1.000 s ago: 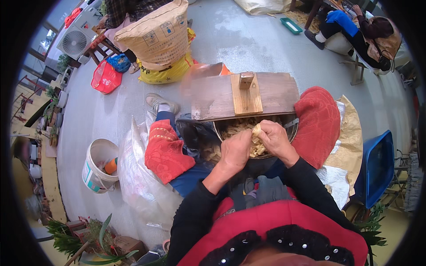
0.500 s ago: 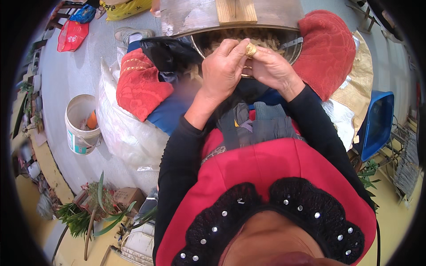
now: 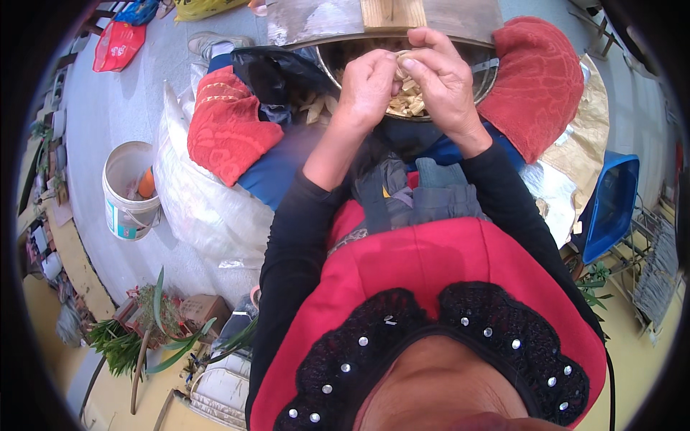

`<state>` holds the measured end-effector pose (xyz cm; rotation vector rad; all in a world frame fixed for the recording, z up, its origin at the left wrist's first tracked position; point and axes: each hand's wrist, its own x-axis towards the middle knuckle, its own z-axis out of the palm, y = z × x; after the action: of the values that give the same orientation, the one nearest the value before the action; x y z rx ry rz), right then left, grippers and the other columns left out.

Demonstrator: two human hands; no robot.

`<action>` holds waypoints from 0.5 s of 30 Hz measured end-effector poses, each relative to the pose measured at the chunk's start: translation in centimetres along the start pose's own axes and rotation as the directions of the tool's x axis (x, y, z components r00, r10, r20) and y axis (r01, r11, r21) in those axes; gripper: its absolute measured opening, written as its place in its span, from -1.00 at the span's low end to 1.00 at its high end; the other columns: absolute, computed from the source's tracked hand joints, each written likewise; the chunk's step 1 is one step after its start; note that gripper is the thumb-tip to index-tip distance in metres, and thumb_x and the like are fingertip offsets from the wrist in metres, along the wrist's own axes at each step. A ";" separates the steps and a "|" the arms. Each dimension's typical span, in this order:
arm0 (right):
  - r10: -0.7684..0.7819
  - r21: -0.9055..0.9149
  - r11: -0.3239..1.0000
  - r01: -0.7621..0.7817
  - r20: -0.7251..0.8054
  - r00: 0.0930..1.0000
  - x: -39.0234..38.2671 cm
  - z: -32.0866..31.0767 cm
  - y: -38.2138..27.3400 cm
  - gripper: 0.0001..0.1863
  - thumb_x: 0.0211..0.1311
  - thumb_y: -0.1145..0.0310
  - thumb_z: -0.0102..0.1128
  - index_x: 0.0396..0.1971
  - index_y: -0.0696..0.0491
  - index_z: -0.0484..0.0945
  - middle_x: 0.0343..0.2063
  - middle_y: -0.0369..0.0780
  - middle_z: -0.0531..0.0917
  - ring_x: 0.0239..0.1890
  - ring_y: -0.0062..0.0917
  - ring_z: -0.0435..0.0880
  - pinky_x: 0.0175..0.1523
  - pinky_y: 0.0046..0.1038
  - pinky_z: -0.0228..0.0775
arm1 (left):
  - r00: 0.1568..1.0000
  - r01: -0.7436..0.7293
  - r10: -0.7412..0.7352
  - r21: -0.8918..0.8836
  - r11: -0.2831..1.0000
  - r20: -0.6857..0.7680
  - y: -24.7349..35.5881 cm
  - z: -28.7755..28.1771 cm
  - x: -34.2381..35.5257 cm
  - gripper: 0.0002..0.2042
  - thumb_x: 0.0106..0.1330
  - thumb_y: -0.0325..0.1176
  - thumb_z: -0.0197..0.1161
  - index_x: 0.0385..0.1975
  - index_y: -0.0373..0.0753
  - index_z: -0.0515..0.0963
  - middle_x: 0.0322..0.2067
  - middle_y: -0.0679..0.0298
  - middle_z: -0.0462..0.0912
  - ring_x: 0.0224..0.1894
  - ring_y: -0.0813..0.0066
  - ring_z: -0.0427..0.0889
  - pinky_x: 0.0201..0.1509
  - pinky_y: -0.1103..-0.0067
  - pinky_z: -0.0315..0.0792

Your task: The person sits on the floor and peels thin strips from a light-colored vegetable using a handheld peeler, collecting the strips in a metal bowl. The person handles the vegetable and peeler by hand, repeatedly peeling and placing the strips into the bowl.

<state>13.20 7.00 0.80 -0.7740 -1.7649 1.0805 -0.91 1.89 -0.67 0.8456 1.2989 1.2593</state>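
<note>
- The left hand (image 3: 365, 87) and the right hand (image 3: 441, 85) meet in front of the chest, with their fingertips close together.
- Both hands pinch one small pale piece (image 3: 402, 62) between thumbs and fingers. The left fingers curl in; on the right, a finger sticks up.
- The pale piece sits right in the gap between the two hands, so neither hand is nearer. Fingers hide most of it, so I cannot tell which way its long side points.
- The hands are over the near part of a round pot (image 3: 487, 90). More pale bits (image 3: 408, 105) lie in the pot, just under the hands.
- A wooden board (image 3: 316, 20) lies across the pot's far side, past the fingertips.
- The red bag (image 3: 118, 47) on the floor has light marks like writing. The white bucket (image 3: 128, 172) has a blue-green label, too small to read.
</note>
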 end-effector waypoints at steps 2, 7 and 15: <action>0.115 0.198 0.975 -0.102 -0.052 0.992 0.6 0.1 0.6 -0.86 0.15 0.57 0.24 -0.29 0.22 0.69 -0.04 -0.21 0.56 -0.01 -0.56 0.55 0.08 -0.57 0.38 | 0.993 0.109 -0.093 -0.245 0.963 0.076 0.8 0.2 -2.1 -0.71 0.48 -0.22 0.06 -0.30 -0.34 0.58 -0.64 0.43 0.42 -0.62 0.76 0.28 -0.57 0.73 0.14; 0.387 0.690 0.585 -0.426 0.223 0.894 0.4 -1.2 2.8 -0.77 0.33 0.41 0.21 -0.12 0.22 0.64 -0.05 -0.26 0.57 -0.04 -0.62 0.56 0.05 -0.55 0.42 | 0.979 -0.197 0.202 0.215 0.957 -0.001 -0.7 -1.0 -4.3 -0.83 0.41 -0.31 0.16 -0.29 -0.29 0.58 -0.62 0.28 0.48 -0.62 0.53 0.44 -0.54 0.61 0.29; 0.258 -0.043 0.964 -0.262 0.393 0.883 1.7 -4.0 -0.1 -0.62 0.34 0.19 0.20 -0.03 0.18 0.57 -0.21 -0.27 0.67 -0.18 -0.61 0.61 -0.05 -0.57 0.44 | 0.804 -0.423 0.575 0.823 0.378 0.149 0.6 -2.0 -3.7 -0.89 0.23 -0.43 0.28 -0.27 -0.22 0.59 -0.39 0.17 0.65 -0.35 0.13 0.65 -0.34 0.43 0.53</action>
<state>16.14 9.74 2.40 -0.8465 -2.0259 1.5125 -2.39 -1.96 0.41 2.0087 1.9085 1.1223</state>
